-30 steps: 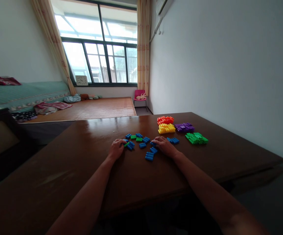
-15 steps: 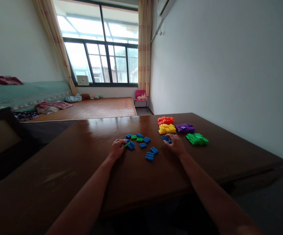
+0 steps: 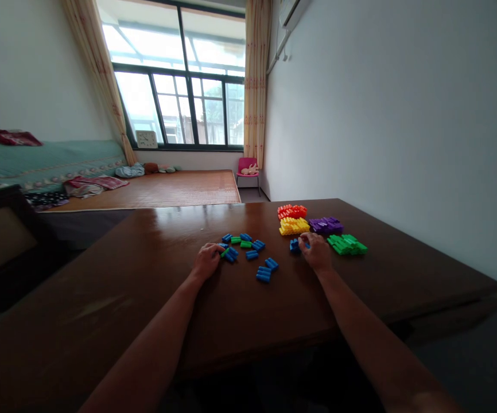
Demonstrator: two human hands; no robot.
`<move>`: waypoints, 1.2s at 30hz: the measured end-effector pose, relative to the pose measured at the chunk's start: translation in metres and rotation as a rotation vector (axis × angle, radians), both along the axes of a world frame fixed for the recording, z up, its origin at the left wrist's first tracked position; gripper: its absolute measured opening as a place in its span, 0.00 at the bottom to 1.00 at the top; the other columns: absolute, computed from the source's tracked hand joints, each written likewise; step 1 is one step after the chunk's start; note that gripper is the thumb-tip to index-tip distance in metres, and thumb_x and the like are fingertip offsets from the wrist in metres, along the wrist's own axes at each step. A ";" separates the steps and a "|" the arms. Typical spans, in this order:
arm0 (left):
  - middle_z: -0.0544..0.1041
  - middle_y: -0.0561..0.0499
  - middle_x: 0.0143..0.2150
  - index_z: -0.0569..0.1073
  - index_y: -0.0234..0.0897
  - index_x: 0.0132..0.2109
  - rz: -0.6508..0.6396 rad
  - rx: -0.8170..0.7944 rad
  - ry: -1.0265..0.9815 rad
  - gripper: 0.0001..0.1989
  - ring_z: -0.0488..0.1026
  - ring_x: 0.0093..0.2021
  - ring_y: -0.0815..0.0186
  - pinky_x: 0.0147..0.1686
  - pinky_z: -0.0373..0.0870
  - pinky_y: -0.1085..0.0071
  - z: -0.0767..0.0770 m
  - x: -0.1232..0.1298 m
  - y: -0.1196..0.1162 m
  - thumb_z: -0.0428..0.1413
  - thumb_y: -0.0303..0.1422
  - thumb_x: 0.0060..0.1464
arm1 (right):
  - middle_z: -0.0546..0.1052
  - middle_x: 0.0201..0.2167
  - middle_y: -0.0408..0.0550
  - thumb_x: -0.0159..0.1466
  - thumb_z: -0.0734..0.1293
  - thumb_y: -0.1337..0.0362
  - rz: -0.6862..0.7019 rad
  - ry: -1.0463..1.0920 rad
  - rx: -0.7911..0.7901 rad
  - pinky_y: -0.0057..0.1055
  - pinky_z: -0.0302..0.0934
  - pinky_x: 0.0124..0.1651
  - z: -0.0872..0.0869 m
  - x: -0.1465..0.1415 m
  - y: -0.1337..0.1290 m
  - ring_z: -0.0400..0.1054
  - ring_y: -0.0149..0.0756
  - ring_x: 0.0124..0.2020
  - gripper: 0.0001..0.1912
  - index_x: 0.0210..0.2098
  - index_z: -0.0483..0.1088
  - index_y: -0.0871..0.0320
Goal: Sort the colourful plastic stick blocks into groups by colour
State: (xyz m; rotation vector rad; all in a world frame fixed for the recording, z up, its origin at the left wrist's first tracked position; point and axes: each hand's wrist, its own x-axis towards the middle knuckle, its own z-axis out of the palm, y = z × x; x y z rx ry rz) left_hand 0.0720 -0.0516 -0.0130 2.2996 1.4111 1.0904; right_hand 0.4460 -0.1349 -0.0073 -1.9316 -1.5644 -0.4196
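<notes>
My left hand (image 3: pixel 206 263) lies at the left edge of a loose cluster of small ribbed plastic blocks, its curled fingers on a green block (image 3: pixel 224 252). Beside those fingertips are blue blocks (image 3: pixel 230 255); another green block (image 3: pixel 245 244) lies farther in. To the right, my right hand (image 3: pixel 316 252) bends its fingers over a small group of blue blocks (image 3: pixel 294 246), partly hiding them. Between the hands, two blue blocks (image 3: pixel 263 275) lie closer to me.
Neat stacks of red blocks (image 3: pixel 292 211), yellow blocks (image 3: pixel 294 226), purple blocks (image 3: pixel 326 225) and green blocks (image 3: pixel 347 245) stand beyond and right of my right hand on the brown table (image 3: pixel 248 315). A bed (image 3: pixel 179 186) is behind the table.
My right hand has shifted slightly right along the blue group, uncovering more of its left side. My left hand stays in place at the green block.
</notes>
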 end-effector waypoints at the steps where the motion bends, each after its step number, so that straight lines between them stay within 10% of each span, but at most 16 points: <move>1: 0.79 0.48 0.42 0.81 0.40 0.37 0.000 0.004 0.000 0.16 0.75 0.44 0.60 0.51 0.71 0.62 0.000 0.000 0.000 0.50 0.24 0.48 | 0.77 0.45 0.53 0.68 0.58 0.53 0.004 0.005 0.000 0.34 0.56 0.45 -0.002 0.002 0.001 0.66 0.42 0.45 0.18 0.46 0.72 0.56; 11: 0.79 0.49 0.42 0.81 0.39 0.37 -0.002 0.005 0.025 0.15 0.75 0.44 0.61 0.50 0.71 0.63 0.000 -0.001 0.000 0.50 0.24 0.49 | 0.75 0.51 0.51 0.66 0.63 0.54 0.121 -0.010 -0.201 0.38 0.58 0.48 -0.012 0.006 0.004 0.65 0.44 0.53 0.19 0.55 0.68 0.49; 26: 0.79 0.48 0.42 0.81 0.38 0.37 -0.016 0.005 -0.017 0.15 0.75 0.45 0.59 0.52 0.71 0.60 0.001 0.000 0.000 0.51 0.24 0.47 | 0.74 0.53 0.52 0.64 0.65 0.56 0.216 -0.065 -0.006 0.42 0.59 0.51 -0.004 0.000 -0.005 0.64 0.47 0.55 0.20 0.55 0.68 0.51; 36: 0.79 0.49 0.41 0.81 0.40 0.37 -0.008 0.001 -0.017 0.15 0.74 0.44 0.60 0.50 0.71 0.62 -0.001 0.000 0.000 0.51 0.23 0.47 | 0.73 0.55 0.48 0.59 0.64 0.68 0.871 -0.135 -0.198 0.41 0.60 0.57 0.008 -0.055 -0.020 0.65 0.41 0.54 0.26 0.57 0.67 0.53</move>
